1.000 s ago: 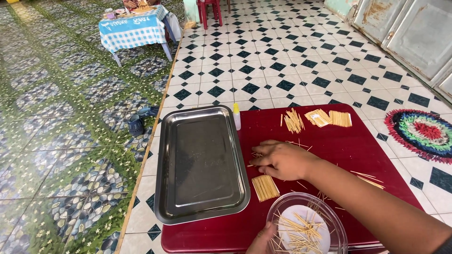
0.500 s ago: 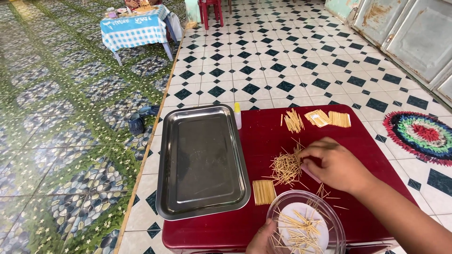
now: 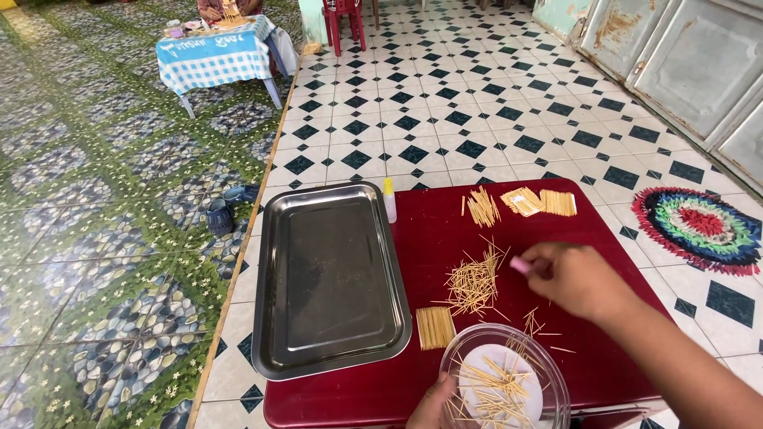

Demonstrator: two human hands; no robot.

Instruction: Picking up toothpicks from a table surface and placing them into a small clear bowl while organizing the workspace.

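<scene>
At the bottom edge of the frame, just right of centre, the left hand [image 3: 433,405] grips the near rim of a clear bowl [image 3: 548,377], fingers curled on the rim; only the top of the hand shows. The bowl holds a loose tangle of thin pale sticks over a white base.

Above it, the right arm enters from the lower right corner and reaches up and leftward across the red table [image 3: 604,230]. The right hand [image 3: 576,278] hovers right of centre, knuckles up, fingers bunched narrow with the thumb pressed to them; whether a stick is pinched there cannot be told.

Just left of that hand lies a scattered stick pile [image 3: 473,282], thin straw-coloured slivers fanned in all directions, a few strays trailing toward the bowl. Below the pile, beside the bowl's left rim, sits a neat flat mat [image 3: 435,327] of sticks set side by side.

Left of centre, a rectangular steel tray [image 3: 330,278] overlaps the table's left edge.

Farther up the table stand a small bottle [image 3: 389,200] at the tray's upper right corner, a small stick bundle [image 3: 482,206], and two more flat mats at the table's far edge.

Upper left, a checked-cloth table [image 3: 214,56] stands on the tiled floor; a round rug [image 3: 699,226] lies at the right edge.
</scene>
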